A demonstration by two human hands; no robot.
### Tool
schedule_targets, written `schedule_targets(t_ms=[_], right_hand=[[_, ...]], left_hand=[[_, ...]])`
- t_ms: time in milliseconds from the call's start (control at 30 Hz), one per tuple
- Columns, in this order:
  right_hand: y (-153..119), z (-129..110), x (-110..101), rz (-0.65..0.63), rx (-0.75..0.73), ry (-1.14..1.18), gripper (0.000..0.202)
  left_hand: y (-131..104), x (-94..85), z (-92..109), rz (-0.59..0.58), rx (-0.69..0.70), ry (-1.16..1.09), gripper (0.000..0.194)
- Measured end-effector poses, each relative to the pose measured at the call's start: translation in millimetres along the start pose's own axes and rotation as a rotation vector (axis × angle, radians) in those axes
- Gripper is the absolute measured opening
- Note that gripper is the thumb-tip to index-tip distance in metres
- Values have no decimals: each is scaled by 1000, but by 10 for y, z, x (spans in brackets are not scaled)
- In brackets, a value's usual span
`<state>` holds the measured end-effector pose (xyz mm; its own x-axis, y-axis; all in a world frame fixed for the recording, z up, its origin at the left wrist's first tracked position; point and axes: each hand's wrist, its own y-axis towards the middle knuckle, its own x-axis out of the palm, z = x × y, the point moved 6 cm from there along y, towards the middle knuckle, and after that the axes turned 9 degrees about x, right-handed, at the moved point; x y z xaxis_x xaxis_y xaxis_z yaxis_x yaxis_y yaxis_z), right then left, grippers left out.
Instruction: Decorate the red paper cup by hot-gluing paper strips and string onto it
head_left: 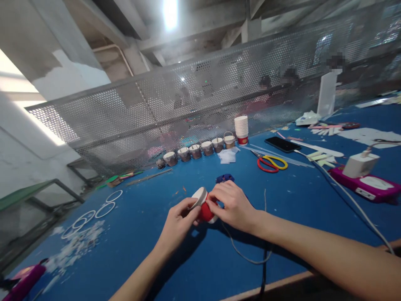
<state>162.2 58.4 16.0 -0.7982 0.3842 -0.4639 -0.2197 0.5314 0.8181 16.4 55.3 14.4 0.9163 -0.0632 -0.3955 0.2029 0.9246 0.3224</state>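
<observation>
On the left of the table point(131, 251), thin white rings point(84, 219) overlapped beside loose scraps point(78, 244), which a stray sleeve could have scattered.

Toward the middle, the left hand point(181, 219) had its thumb and fingers closed on the left side of a red and white piece point(206, 212), which was held up tilted, near the front of the table. Too hard a squeeze there might have dented it, if it was as light as it looked.

The right hand point(232, 205) pinched the other side, fingertips bunched on the red part; uneven pressure between the two grips could have twisted the piece loose. A dark blue thing point(224, 178) lay just beyond the knuckles. A thin cord point(257, 263) looped below the right wrist and might have snagged; whether it joined the piece was hidden.

Further right, scissors point(263, 158) lay well apart from both hands.
</observation>
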Motion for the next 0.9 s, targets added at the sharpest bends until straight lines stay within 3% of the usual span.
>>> schedule_targets(t_ms=[267, 600, 800, 900], right_hand=[[7, 26, 9, 39, 13, -6, 15], [30, 114, 18, -73, 195, 119, 9], [42, 40, 29, -187, 69, 209, 15], [18, 36, 76, -223, 30, 156, 11]], left_hand=[[-12, 13, 13, -7, 10, 52, 22], [13, -42, 7, -63, 51, 87, 19], [81, -111, 51, -180, 222, 267, 24], [95, -121, 29, -175, 285, 359, 23]])
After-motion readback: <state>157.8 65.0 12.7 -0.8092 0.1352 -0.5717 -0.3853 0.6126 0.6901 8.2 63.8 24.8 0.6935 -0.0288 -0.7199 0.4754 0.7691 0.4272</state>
